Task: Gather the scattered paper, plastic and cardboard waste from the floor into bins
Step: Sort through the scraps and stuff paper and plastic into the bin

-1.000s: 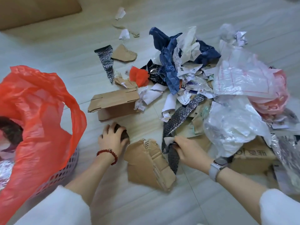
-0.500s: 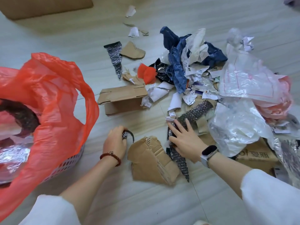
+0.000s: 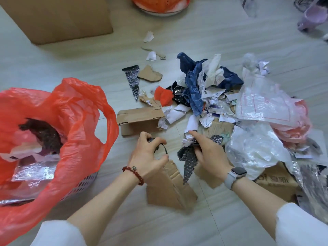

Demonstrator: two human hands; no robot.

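A heap of torn paper, blue wrap, clear plastic bags [image 3: 255,150] and cardboard lies on the floor at the right. My left hand [image 3: 148,155] grips a small scrap of black bubble wrap [image 3: 156,144] just above the floor. My right hand [image 3: 207,153] grips a long strip of black bubble wrap [image 3: 188,162] lifted off the floor, its pointed end hanging down. A torn cardboard piece [image 3: 170,187] lies under both hands. On the left stands a lilac basket [image 3: 83,183] lined with a red plastic bag [image 3: 74,121], with black wrap and foil inside.
A folded cardboard box [image 3: 140,119] lies just beyond my hands. Another black bubble strip [image 3: 133,80] and a cardboard scrap [image 3: 150,74] lie farther out. A large cardboard box [image 3: 58,16] stands at the back left, a second red-lined bin [image 3: 159,4] at the back.
My right hand has closed round the long black bubble strip and raised it off the floor. My left hand keeps its small black scrap. The view has tilted up.
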